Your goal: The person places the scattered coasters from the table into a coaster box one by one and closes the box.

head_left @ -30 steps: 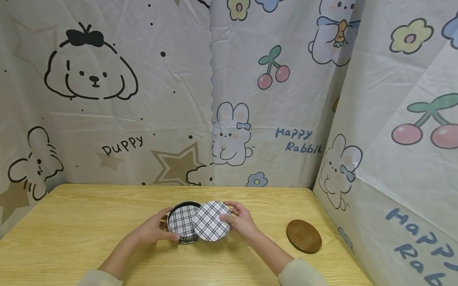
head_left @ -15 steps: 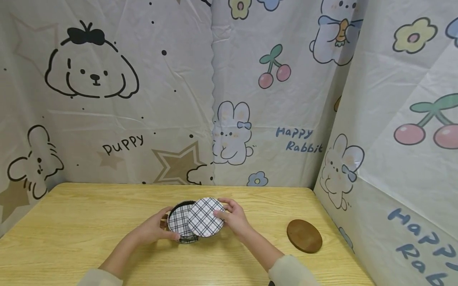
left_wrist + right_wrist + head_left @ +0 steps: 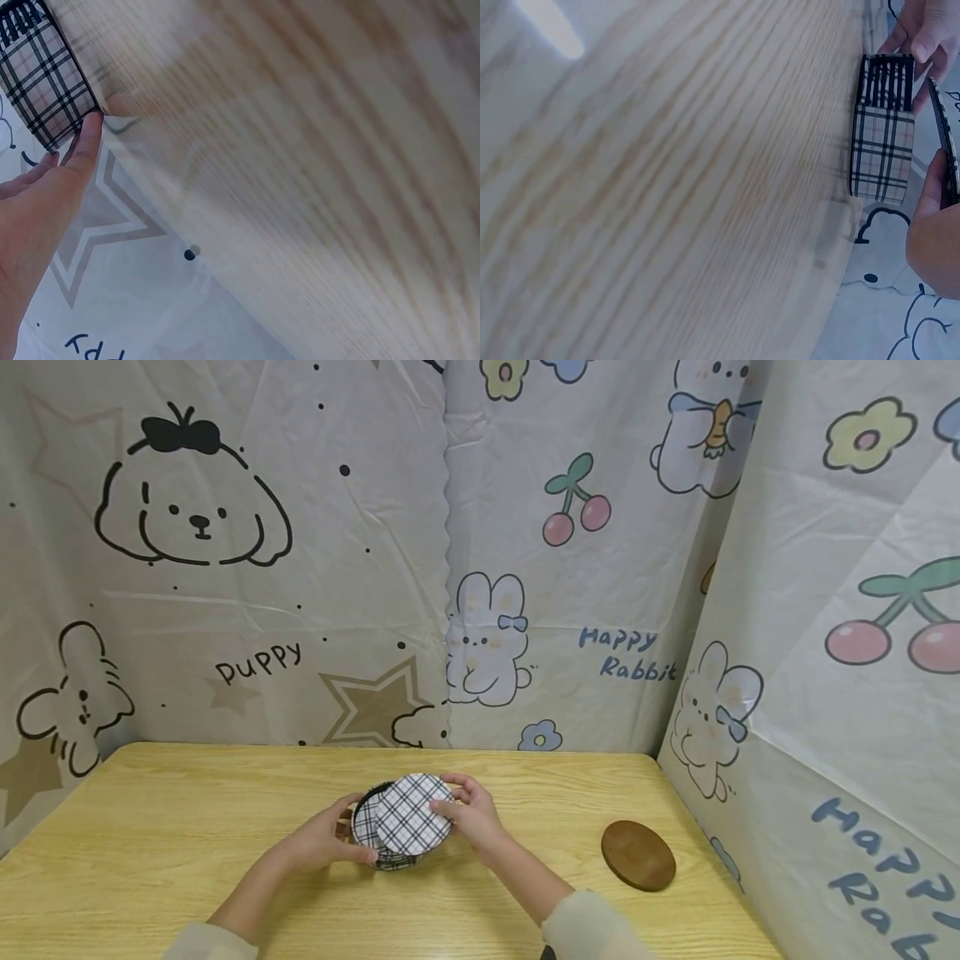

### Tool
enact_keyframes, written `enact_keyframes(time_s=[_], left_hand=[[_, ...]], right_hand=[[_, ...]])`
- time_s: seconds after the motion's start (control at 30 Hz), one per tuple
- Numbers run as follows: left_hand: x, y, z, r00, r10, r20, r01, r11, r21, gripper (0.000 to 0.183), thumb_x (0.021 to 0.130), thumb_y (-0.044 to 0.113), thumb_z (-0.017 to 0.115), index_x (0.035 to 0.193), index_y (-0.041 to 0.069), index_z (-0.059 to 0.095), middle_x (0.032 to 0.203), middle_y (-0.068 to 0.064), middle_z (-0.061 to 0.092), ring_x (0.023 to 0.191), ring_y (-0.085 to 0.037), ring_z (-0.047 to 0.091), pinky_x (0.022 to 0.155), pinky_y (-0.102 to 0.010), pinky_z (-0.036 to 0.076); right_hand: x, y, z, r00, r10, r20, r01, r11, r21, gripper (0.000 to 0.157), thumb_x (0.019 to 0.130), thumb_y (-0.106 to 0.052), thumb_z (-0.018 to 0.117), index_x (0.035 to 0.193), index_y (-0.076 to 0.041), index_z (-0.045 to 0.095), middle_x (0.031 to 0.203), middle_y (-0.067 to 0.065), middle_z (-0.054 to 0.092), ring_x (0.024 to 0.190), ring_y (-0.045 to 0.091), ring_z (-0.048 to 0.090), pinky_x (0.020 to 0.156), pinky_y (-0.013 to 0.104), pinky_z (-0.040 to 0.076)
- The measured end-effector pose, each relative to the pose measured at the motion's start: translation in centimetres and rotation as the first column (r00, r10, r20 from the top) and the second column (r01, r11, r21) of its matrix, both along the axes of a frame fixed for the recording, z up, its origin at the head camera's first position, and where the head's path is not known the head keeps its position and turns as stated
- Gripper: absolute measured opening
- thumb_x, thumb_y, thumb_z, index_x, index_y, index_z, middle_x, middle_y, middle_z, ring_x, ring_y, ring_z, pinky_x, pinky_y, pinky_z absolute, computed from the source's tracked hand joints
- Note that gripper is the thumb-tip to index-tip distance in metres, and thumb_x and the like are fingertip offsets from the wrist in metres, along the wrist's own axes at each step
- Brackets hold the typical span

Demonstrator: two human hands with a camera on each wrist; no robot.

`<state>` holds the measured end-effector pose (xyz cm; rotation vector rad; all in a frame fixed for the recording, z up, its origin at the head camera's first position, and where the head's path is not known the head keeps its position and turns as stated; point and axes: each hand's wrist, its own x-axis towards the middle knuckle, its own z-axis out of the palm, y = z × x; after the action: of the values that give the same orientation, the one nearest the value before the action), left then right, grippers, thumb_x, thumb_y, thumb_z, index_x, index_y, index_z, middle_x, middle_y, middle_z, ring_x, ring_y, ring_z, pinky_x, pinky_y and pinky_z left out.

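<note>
At the table's middle stands a round plaid coaster holder (image 3: 881,154), its side cut by a slot through which the edges of several stacked coasters (image 3: 889,82) show. My left hand (image 3: 324,842) grips the holder from the left, thumb at the front and fingers round the back. Between the thumb and fingers of my right hand (image 3: 476,814) is a white-and-black plaid coaster (image 3: 412,817), held by its right edge. It is tilted over the holder and hides most of its open top. The right wrist view shows a gap between this coaster and the holder's top.
A brown round wooden disc (image 3: 638,856) lies at the right of the wooden table (image 3: 187,802). Printed cloth (image 3: 367,568) hangs behind the table's back edge and along its right side.
My right hand has carried the plaid coaster leftward and slightly up, so it covers more of the holder. The left hand and the holder have stayed in place.
</note>
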<state>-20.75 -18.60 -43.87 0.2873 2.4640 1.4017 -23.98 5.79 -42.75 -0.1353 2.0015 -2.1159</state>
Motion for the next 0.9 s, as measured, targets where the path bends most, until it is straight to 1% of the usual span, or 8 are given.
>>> enact_keyframes(time_s=[0.13, 0.23, 0.47, 0.67, 0.83, 0.9], left_hand=[[0.0, 0.0, 0.0, 1.0, 0.001, 0.0, -0.001, 1.0, 0.001, 0.102, 0.073, 0.025, 0.08, 0.146, -0.003, 0.016, 0.136, -0.031, 0.04, 0.119, -0.044, 0.048, 0.094, -0.05, 0.047], [0.0, 0.0, 0.0, 1.0, 0.0, 0.005, 0.0, 1.0, 0.019, 0.101, 0.074, 0.024, 0.08, 0.146, -0.003, 0.015, 0.135, -0.03, 0.041, 0.119, -0.044, 0.048, 0.094, -0.05, 0.047], [0.1, 0.0, -0.1, 1.0, -0.002, 0.004, 0.002, 1.0, 0.022, 0.101, 0.073, 0.024, 0.08, 0.146, -0.003, 0.016, 0.135, -0.03, 0.041, 0.118, -0.043, 0.049, 0.094, -0.049, 0.047], [0.1, 0.0, 0.1, 1.0, -0.011, -0.003, 0.012, 0.999, 0.031, 0.1, 0.074, 0.023, 0.08, 0.146, -0.002, 0.016, 0.134, -0.029, 0.042, 0.118, -0.042, 0.049, 0.095, -0.049, 0.047], [0.0, -0.1, -0.1, 1.0, -0.011, -0.013, 0.011, 1.0, 0.015, 0.1, 0.073, 0.025, 0.081, 0.146, -0.004, 0.017, 0.133, -0.028, 0.043, 0.118, -0.042, 0.049, 0.095, -0.049, 0.047], [-0.1, -0.2, -0.2, 1.0, -0.012, -0.018, 0.012, 1.0, 0.01, 0.101, 0.073, 0.025, 0.081, 0.145, -0.005, 0.017, 0.133, -0.028, 0.043, 0.118, -0.042, 0.05, 0.095, -0.05, 0.046]], right_hand=[[0.0, -0.7, -0.2, 1.0, -0.002, -0.005, 0.002, 1.0, -0.01, 0.048, 0.084, -0.001, 0.065, 0.129, 0.0, 0.047, 0.095, 0.006, 0.06, 0.075, 0.011, 0.062, 0.064, 0.023, 0.055], [0.0, -1.2, -0.3, 1.0, -0.017, -0.005, 0.017, 1.0, -0.006, 0.049, 0.084, -0.002, 0.065, 0.13, -0.001, 0.046, 0.097, 0.007, 0.06, 0.075, 0.012, 0.061, 0.064, 0.024, 0.055], [-0.2, -2.4, -0.3, 0.999, -0.049, 0.019, 0.049, 0.999, -0.003, 0.046, 0.084, 0.0, 0.065, 0.127, -0.001, 0.049, 0.091, 0.005, 0.058, 0.074, 0.013, 0.061, 0.065, 0.026, 0.056], [0.0, -3.3, -0.5, 0.998, -0.066, 0.017, 0.065, 0.998, 0.021, 0.043, 0.084, 0.0, 0.065, 0.124, -0.001, 0.051, 0.088, 0.004, 0.057, 0.073, 0.013, 0.06, 0.06, 0.023, 0.054], [-0.2, -3.8, -0.8, 0.998, -0.067, 0.016, 0.066, 0.997, 0.048, 0.044, 0.085, -0.001, 0.064, 0.126, -0.001, 0.05, 0.088, 0.005, 0.056, 0.074, 0.013, 0.059, 0.062, 0.025, 0.055], [-0.4, -3.9, -0.8, 0.998, -0.068, 0.015, 0.067, 0.995, 0.067, 0.044, 0.085, -0.002, 0.064, 0.126, -0.002, 0.05, 0.087, 0.004, 0.056, 0.073, 0.012, 0.059, 0.06, 0.024, 0.055]])
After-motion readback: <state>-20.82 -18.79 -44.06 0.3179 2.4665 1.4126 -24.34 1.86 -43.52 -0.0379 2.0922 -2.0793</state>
